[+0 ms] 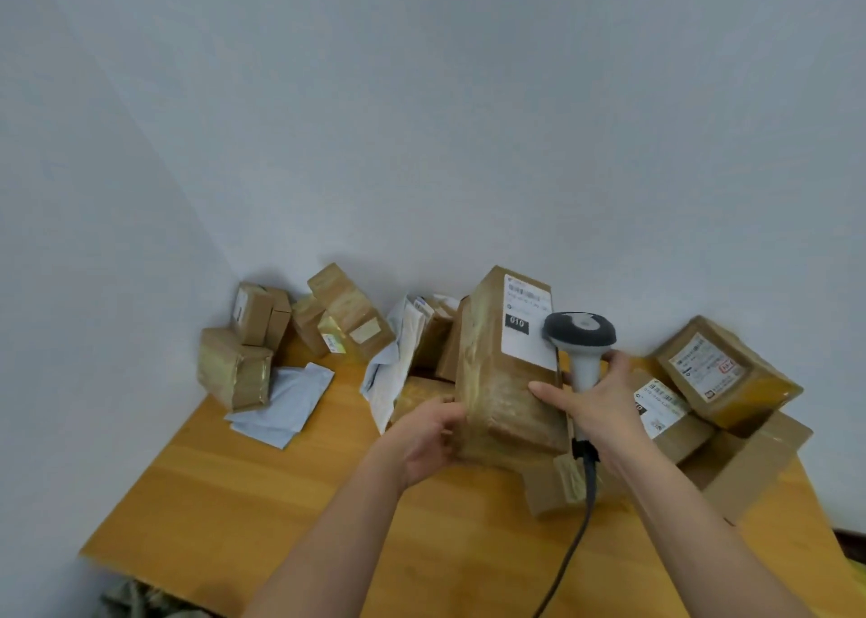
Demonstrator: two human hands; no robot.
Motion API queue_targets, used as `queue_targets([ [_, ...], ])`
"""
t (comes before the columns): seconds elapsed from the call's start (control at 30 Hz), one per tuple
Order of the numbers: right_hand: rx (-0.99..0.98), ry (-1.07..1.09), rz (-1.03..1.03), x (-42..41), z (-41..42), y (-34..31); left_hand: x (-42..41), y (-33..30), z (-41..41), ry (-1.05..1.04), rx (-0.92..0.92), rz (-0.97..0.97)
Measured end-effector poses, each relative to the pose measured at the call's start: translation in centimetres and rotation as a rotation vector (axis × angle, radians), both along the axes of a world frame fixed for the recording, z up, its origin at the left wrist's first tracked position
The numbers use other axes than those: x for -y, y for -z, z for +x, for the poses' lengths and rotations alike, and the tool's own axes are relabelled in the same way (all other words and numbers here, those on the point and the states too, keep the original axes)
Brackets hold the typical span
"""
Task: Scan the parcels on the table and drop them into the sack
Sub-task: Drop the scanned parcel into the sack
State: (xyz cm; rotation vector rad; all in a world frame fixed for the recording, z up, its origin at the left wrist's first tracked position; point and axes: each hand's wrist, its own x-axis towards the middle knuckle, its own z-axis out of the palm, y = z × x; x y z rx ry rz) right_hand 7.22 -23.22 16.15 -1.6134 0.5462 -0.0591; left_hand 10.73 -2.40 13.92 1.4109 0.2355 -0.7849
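A tall brown taped parcel (pixel 503 392) with a white shipping label on its upper face is held above the wooden table (pixel 262 491). My left hand (pixel 429 434) grips its near left corner. My right hand (pixel 593 406) holds the white handle of a grey-headed barcode scanner (pixel 581 336), its thumb stretched across the parcel's right side. The scanner's head sits just beside the label. Its dark cable hangs down past my right forearm. A bit of what may be the sack (pixel 140 601) shows below the table's front left edge.
Several brown parcels (pixel 290 331) are piled at the back left against the wall. Grey and white mailer bags (pixel 286 402) lie in the middle. More labelled boxes (pixel 721 373) and an open carton (pixel 750 458) crowd the right side. The wall corner closes off the back.
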Motion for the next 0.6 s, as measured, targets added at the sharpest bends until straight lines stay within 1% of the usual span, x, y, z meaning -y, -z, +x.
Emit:
queue_targets([
  [0.07, 0.022, -0.032, -0.029, -0.8, -0.2, 0.1, -0.1, -0.6, -0.3, 0.003, 0.000, 0.026],
  [0.17, 0.046, -0.082, -0.098, -1.6, -0.4, -0.2, -0.4, -1.1, -0.9, -0.031, -0.046, -0.018],
  [0.3, 0.043, -0.137, -0.177, -2.2, -0.5, -0.8, -0.6, -1.2, -1.4, -0.038, -0.011, -0.004],
  [0.37, 0.035, -0.147, -0.143, -2.4, -0.5, -1.2, -0.7, -1.3, -1.5, -0.101, -0.034, -0.049],
  [0.5, 0.022, -0.122, -0.058, -2.5, -0.5, -3.2, -1.1, -1.3, -1.8, -0.238, -0.028, -0.070],
  [0.6, 0.045, -0.140, 0.080, -2.2, -0.7, -5.5, -1.6, -0.9, -1.7, -0.349, -0.018, -0.085],
])
